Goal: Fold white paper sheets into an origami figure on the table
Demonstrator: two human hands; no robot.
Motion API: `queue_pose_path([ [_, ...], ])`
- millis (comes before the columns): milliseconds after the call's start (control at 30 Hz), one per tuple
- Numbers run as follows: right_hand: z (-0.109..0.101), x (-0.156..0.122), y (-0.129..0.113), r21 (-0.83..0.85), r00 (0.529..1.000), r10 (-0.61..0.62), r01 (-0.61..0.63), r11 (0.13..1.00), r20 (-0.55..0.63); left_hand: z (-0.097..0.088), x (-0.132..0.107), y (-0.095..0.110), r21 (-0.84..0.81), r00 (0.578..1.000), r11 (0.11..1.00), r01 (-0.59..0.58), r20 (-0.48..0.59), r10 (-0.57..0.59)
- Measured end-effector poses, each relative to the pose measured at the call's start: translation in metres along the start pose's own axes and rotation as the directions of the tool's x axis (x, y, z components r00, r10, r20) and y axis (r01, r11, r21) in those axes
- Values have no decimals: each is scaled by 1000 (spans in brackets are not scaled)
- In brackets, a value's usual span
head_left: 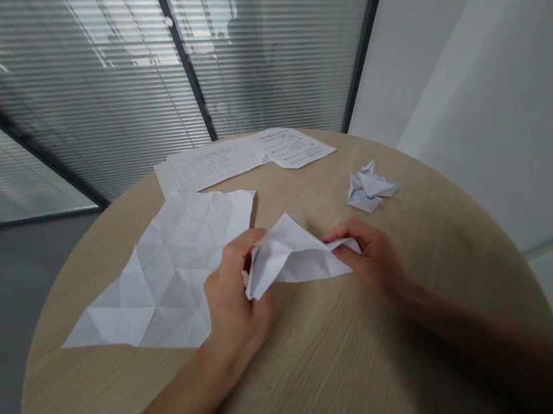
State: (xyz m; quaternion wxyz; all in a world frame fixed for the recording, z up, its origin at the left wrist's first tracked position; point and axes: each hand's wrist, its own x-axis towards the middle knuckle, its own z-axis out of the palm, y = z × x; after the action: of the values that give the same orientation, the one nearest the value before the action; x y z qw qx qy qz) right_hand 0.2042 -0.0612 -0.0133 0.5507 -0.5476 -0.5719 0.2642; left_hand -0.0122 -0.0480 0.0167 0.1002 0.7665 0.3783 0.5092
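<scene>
Between my two hands is a partly folded piece of white paper (pixel 307 250), raised a little over the table with a peak pointing away from me. My left hand (pixel 239 292) is closed on its left end, the fingers partly hidden behind the fold. At the other end, my right hand (pixel 370 252) pinches a narrow flap between thumb and forefinger. A large white sheet (pixel 163 268) covered in triangular creases lies just left of my left hand. Beyond my right hand rests a small folded paper figure (pixel 369 187) with several pointed tips.
The round wooden table (pixel 317 376) fills the lower view. Printed sheets (pixel 220 160) lie along its far edge. Behind stand glass panels with blinds (pixel 278 52), and a white wall (pixel 492 73) rises on the right.
</scene>
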Motion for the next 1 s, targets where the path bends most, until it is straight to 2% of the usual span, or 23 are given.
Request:
queue_pose_path([
  [67,-3,3,1,-3,997,-81,81,997,-4,-1,3,-1,-112,992,988,108,72,-101],
  [167,-8,7,7,81,999,-41,39,996,20,-2,8,0,-316,955,907,279,194,-226],
  [233,-12,9,13,170,999,28,-35,985,43,-3,11,1,-420,912,814,402,264,-314],
  [333,-17,12,15,287,987,121,-146,947,102,-5,13,1,-487,817,659,574,387,-426],
  [400,-20,14,11,333,975,168,-209,919,147,-6,13,-1,-527,777,572,628,466,-424],
  [467,-24,15,7,337,963,202,-253,907,178,-6,13,-4,-594,773,496,633,513,-374],
  [533,-27,16,4,291,963,208,-250,923,170,-6,14,-6,-618,766,453,642,524,-372],
  [667,-32,19,6,146,975,167,-188,971,144,-6,16,-8,-475,704,520,710,514,-491],
  [733,-34,20,7,110,978,149,-166,980,147,-5,18,-9,-394,703,591,704,500,-505],
  [900,-34,20,10,20,990,70,-74,997,125,-3,20,-19,-261,784,762,593,404,-472],
  [1000,-31,20,14,-32,997,37,-35,999,69,-2,21,-28,-178,849,859,480,341,-404],
])
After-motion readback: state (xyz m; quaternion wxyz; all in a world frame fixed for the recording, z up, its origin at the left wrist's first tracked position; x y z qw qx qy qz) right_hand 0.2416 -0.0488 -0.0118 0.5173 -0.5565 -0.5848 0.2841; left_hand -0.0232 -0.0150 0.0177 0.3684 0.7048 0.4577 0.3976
